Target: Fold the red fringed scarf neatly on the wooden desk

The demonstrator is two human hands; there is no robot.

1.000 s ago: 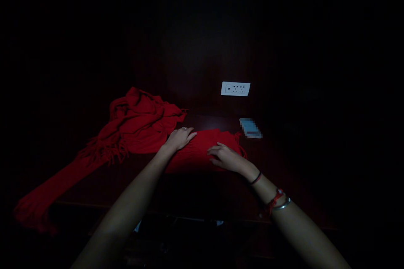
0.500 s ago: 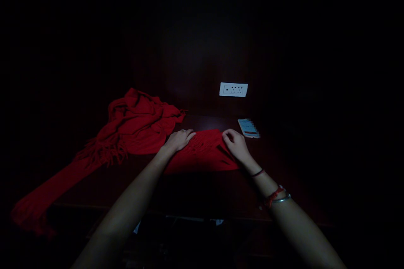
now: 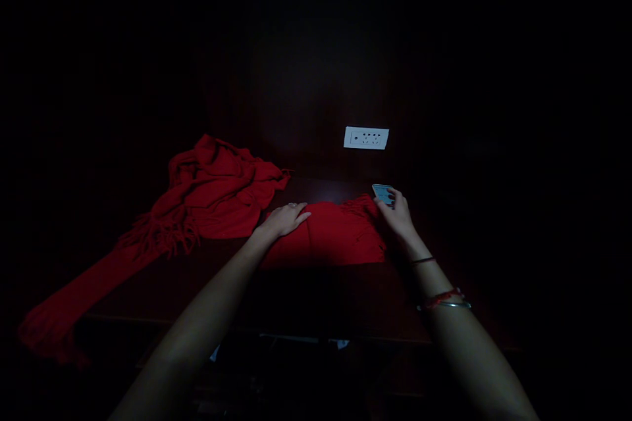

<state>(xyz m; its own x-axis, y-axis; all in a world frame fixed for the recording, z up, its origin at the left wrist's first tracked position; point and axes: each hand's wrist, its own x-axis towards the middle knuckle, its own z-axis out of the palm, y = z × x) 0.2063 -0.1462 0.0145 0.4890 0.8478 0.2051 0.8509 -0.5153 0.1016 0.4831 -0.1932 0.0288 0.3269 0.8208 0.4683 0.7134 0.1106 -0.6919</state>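
Observation:
A folded red scarf (image 3: 330, 233) with a fringe along its right end lies on the dark tabletop. My left hand (image 3: 284, 219) rests on the scarf's left part, fingers stretched out and a ring on one of them. Just beyond the fringe, my right hand (image 3: 396, 214) has its thumb and fingers apart and holds nothing that I can see. Its fingers cover part of a phone (image 3: 381, 192); whether they touch it I cannot tell. More red fringed cloth (image 3: 217, 191) lies crumpled to the left.
One fringed length of the red cloth (image 3: 74, 306) hangs over the table's front edge at the left. A white wall socket (image 3: 366, 137) sits behind the table. The surroundings are very dark, with unclear pale items below the tabletop.
My right hand has gone from the scarf's middle to its right end, by the phone. The fringed layer has been turned over to the right. My left hand has stayed nearly still.

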